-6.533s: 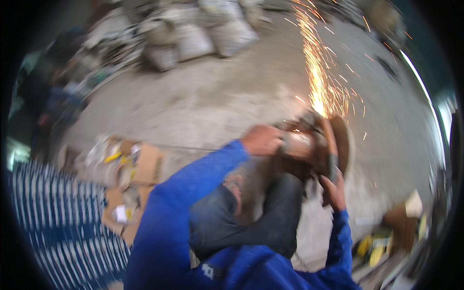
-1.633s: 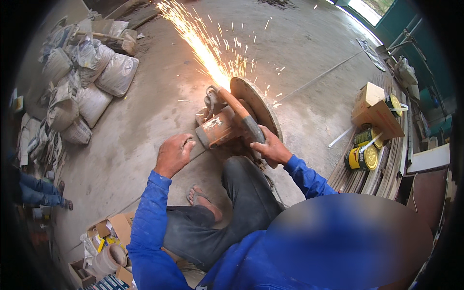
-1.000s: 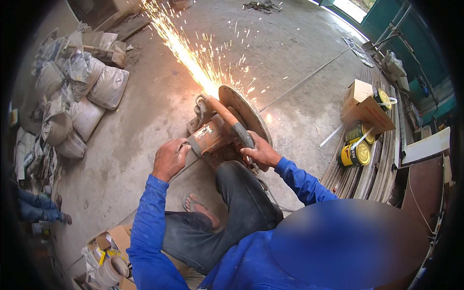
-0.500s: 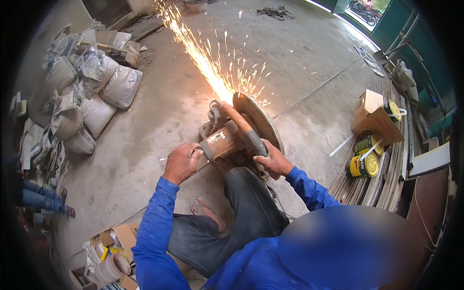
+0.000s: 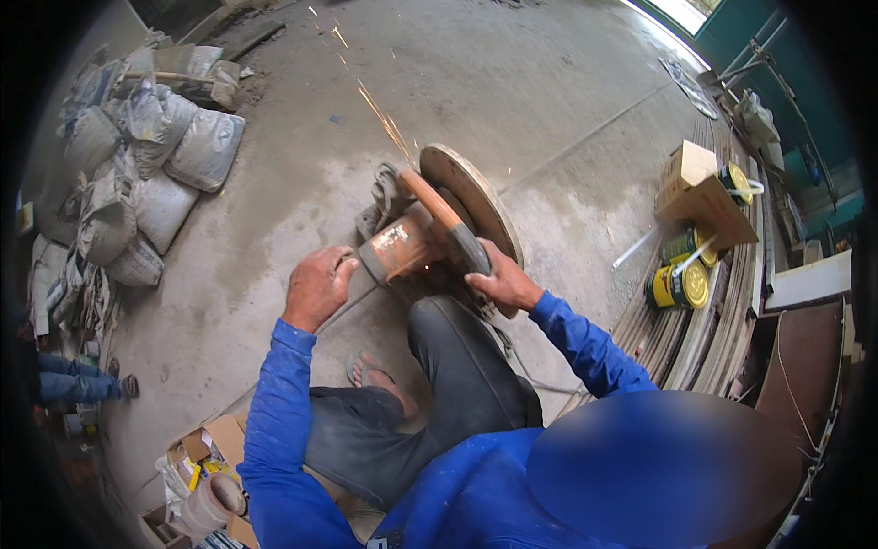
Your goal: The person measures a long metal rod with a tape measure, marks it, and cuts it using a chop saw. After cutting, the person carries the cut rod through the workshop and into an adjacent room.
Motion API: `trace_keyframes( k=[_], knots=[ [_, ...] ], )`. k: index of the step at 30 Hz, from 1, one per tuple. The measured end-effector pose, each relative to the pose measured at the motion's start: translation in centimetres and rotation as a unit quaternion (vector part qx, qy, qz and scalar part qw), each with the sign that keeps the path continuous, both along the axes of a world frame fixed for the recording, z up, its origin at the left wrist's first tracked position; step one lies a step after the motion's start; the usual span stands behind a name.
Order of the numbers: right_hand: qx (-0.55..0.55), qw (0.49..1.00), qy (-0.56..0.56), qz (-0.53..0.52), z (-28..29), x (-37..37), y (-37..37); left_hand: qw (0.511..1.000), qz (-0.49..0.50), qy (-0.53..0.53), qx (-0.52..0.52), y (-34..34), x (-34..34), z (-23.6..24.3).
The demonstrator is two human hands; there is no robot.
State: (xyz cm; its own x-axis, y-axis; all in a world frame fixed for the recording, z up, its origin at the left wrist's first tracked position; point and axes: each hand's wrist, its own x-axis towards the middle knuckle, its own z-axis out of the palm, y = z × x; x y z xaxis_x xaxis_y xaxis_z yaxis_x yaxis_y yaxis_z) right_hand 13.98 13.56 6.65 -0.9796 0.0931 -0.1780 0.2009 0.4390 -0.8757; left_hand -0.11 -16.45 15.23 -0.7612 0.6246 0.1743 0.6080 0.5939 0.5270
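An orange, worn cut-off saw (image 5: 402,245) with a large disc (image 5: 466,197) sits on the floor before my bent knee. My right hand (image 5: 498,274) is closed round the dark grip at the end of its angled handle (image 5: 430,201). Beside the motor's left end is my left hand (image 5: 325,279), fingers curled with the thumb raised; what it holds, if anything, is too hidden to tell. A few sparks fly up beyond the disc. A cable runs down from the saw beside my right leg.
Stacked sacks (image 5: 197,151) lie left; another person's legs (image 5: 78,384) show at the left edge. Cardboard boxes (image 5: 224,435) are lower left. Right are long strips (image 5: 695,339), yellow-lidded cans (image 5: 677,284) and a box (image 5: 681,188). A doorway opens at top right.
The thick spray of sparks has thinned to a few streaks. Both hands keep their places on and beside the saw; the view has shifted slightly.
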Motion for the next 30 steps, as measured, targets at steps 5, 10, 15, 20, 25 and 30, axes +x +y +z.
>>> trace_keyframes(
  k=[5, 10, 15, 20, 25, 30],
  knots=[
    [-0.011, 0.999, -0.037, 0.009, 2.2, -1.1, 0.1, 1.0, 0.007, 0.011, -0.003, 0.5, 0.4, 0.4],
    [-0.01, 0.999, -0.019, 0.035, 5.3, -5.1, 0.5, 0.999, 0.01, 0.038, 0.012, 0.7, 0.6, 1.0],
    [0.135, 0.988, 0.014, 0.069, 10.4, -12.2, 0.7, 0.997, 0.036, 0.044, 0.042, 0.3, 0.7, 2.8],
    [0.266, 0.955, -0.006, 0.129, 16.8, -19.0, -0.9, 0.994, 0.063, 0.047, 0.072, -0.1, 1.4, 4.3],
    [0.34, 0.929, -0.081, 0.126, 20.2, -23.6, -2.2, 0.995, 0.056, 0.034, 0.074, 0.3, 1.9, 4.8],
    [0.434, 0.893, -0.015, 0.122, 21.2, -28.3, -3.2, 0.988, 0.077, 0.058, 0.119, 0.5, 2.0, 6.0]
  ],
)
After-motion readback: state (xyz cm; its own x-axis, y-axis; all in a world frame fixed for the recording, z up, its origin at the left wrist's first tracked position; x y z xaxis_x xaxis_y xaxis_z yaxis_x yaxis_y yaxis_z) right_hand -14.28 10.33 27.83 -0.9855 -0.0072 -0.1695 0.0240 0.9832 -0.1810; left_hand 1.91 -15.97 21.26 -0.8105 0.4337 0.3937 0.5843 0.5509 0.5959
